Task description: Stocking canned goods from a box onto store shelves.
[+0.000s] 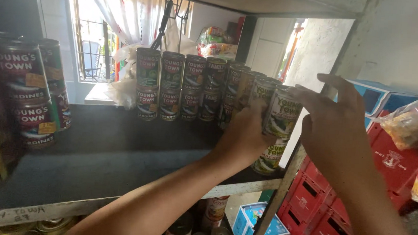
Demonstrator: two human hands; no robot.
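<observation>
Nearest to us, our two bare forearms reach up from the bottom of the view toward a dark shelf (93, 158) set in a pale metal frame. Our left hand (244, 134) wraps around the side of a tin can (282, 113) that stands on top of another can (270, 158) at the right end of the shelf. Our right hand (333, 124) is spread wide, its fingers (308, 97) touching the top can's right side and rim, so both hands steady it.

We judge the can to be stiff, smooth metal, fairly heavy for its bulk if full, and somewhat slippery over its glossy paper label. The best hold looks to be around the cylinder wall, with fingers opposed on either side, since the stack could tip.

Behind it runs a row of stacked cans (191, 87), two high, with dark green and red labels and silver rims. At the left edge stands another cluster of cans (24, 95) with red labels and small yellow stickers. To the right we see red plastic crates (325, 209), a blue carton (382, 97) above them, and bagged orange snacks (412, 124). Below the shelf sits a blue and white box (260, 224) beside more tins. A white curtain (128, 9) hangs at a bright window behind.
</observation>
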